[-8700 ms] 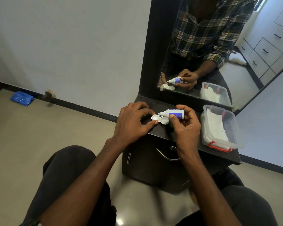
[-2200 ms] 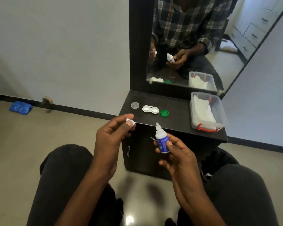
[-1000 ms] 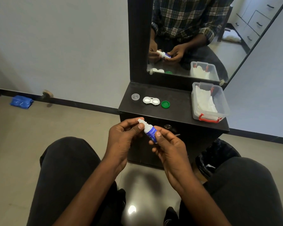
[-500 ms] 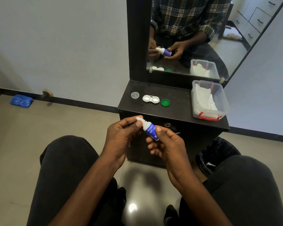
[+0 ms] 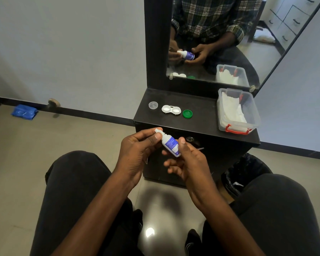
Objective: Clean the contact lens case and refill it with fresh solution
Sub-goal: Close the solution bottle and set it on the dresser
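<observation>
A: Nearest to us, what are the hands doing?

B: The right hand [image 5: 187,159] is holding the solution bottle [image 5: 171,145] tilted, thumb and fingers curled round its blue-labelled body. The left hand [image 5: 137,150] is pinching the white cap [image 5: 158,131] at the nozzle end between thumb and forefinger.

A: So which step is this?

B: I'd judge it to be capping the bottle. Both wells of the contact lens case [image 5: 171,109] are standing open, so the case lids are not yet on. The next move probably calls for setting the bottle down and screwing a lid onto each well without tipping the case.

A: Where is the case sitting?

B: Further off, flat on the dark cabinet top [image 5: 201,115], between a clear lid [image 5: 153,105] and a green lid [image 5: 187,114]. It is white and twin-welled; whether liquid is lying in it, I cannot tell.

A: And beyond?

B: A clear box [image 5: 248,115] with tissue is sitting at the right, under the mirror [image 5: 266,43].
</observation>
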